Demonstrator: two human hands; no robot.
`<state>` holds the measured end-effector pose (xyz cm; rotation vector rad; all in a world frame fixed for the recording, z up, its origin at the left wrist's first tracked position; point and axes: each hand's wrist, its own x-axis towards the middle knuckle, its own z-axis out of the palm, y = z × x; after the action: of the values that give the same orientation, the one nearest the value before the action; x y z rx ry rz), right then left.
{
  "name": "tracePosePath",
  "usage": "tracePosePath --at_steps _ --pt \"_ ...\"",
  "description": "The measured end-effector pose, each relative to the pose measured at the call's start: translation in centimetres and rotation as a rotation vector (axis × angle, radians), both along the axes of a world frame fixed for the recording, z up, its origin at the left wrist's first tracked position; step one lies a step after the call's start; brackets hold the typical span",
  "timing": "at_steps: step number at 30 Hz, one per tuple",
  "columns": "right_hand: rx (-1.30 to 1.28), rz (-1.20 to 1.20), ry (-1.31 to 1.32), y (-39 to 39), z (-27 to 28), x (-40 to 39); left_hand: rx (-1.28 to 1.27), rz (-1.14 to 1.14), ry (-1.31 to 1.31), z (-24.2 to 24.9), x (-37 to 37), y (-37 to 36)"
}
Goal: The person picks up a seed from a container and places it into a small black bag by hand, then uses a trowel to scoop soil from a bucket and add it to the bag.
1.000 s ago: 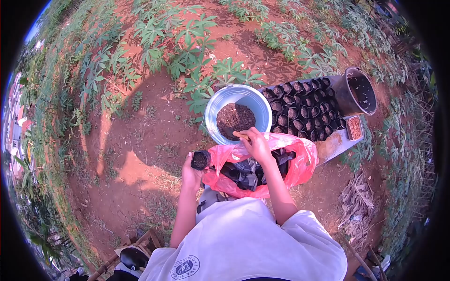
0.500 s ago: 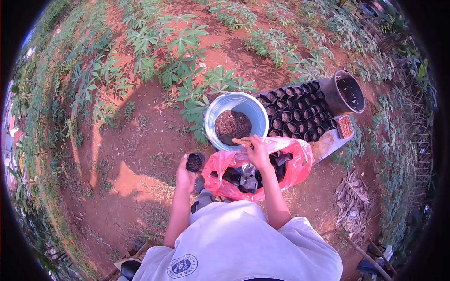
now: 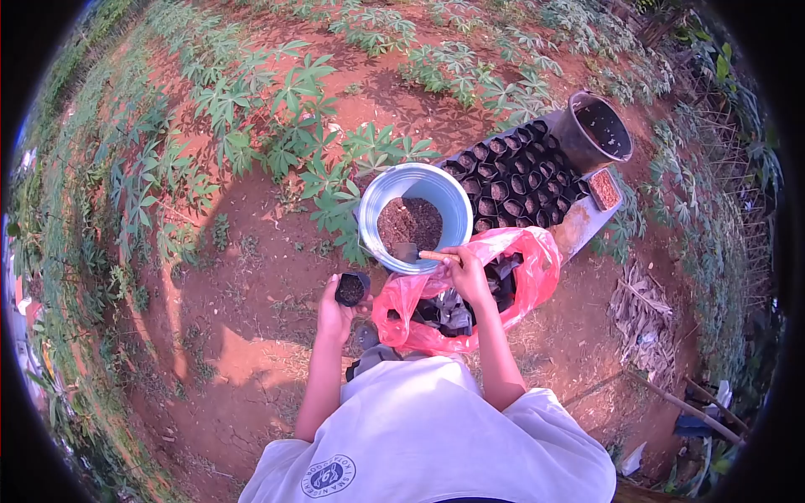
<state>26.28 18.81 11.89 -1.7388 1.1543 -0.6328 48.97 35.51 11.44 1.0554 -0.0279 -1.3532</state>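
My left hand [image 3: 336,312] is wrapped round a small black seedling bag [image 3: 350,290] with dark soil inside, held upright left of the bucket. A wooden-handled hand trowel [image 3: 432,255] is gripped in my right hand [image 3: 466,272]; its dark blade lies over the near rim side of a light-blue bucket [image 3: 459,186]. Loose brown soil [image 3: 411,225] covers the bottom of that bucket. Under my right forearm sits a pink plastic bag [image 3: 537,277], open at the top, holding several black seedling bags [image 3: 503,281].
Rows of soil-filled black bags [image 3: 511,189] stand on a board [image 3: 579,232] to the right. On it are a dark bucket [image 3: 579,134] and a small tray of reddish-brown grains [image 3: 603,189]. Leafy plants [image 3: 293,126] grow ahead; dry leaves [image 3: 641,314] lie at right.
The trowel's blade has come up out of the soil and now shows more fully near the bucket's rim. My left hand still holds the seedling bag. The whole view has shifted slightly.
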Motion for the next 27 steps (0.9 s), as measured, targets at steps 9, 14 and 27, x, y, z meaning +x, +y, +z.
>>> tracePosePath --at_steps 9,14,27 --pt "0.088 -0.021 -0.031 -0.6 -1.2 -0.2 0.001 0.011 0.003 -0.1 0.8 1.4" --pt "0.118 -0.018 -0.014 -1.2 -1.5 -0.1 -0.016 0.048 -0.001 -0.3 0.5 2.0" --pt "0.164 -0.119 -0.185 -1.1 -2.5 -0.8 -0.025 0.056 -0.002 -2.4 -1.4 0.9"
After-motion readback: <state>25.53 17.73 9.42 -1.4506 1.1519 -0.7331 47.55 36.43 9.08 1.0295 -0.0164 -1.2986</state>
